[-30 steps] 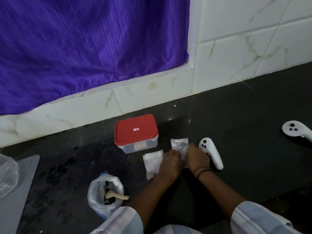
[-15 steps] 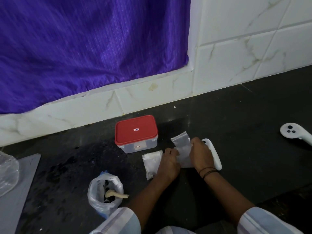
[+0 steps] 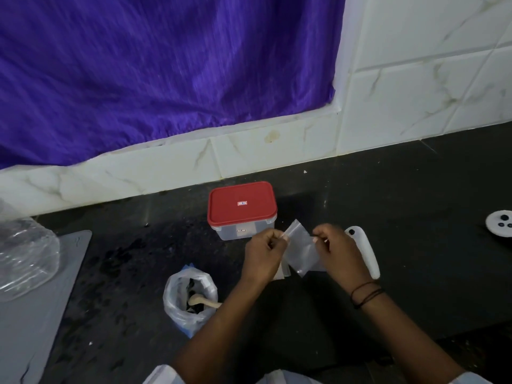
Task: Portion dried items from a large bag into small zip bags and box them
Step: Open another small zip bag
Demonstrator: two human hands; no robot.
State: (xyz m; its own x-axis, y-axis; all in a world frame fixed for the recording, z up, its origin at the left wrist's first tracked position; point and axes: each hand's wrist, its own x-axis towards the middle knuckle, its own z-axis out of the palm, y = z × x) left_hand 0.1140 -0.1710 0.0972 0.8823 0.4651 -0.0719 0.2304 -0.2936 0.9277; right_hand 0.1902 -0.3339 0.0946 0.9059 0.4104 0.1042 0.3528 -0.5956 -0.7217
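Your hands (image 3: 266, 256) (image 3: 336, 253) hold a zip bag (image 3: 300, 246) between them, before the box (image 3: 242, 213); the large bag (image 3: 189, 299) sits to their left, a controller (image 3: 364, 253) to their right.

Small zip bag (image 3: 300, 246) between both hands

A white controller (image 3: 363, 253) lies on the dark surface (image 3: 415, 245) just beyond the right hand (image 3: 336, 254), and a 2nd white controller (image 3: 501, 224) sits well to that hand's right (cut by the frame edge). Far to the left of the left hand (image 3: 264, 257) lie a grey mat (image 3: 41, 314) and crumpled clear plastic (image 3: 25, 259). Beyond both hands hang a purple cloth (image 3: 166, 65) and white tiles (image 3: 415, 79).
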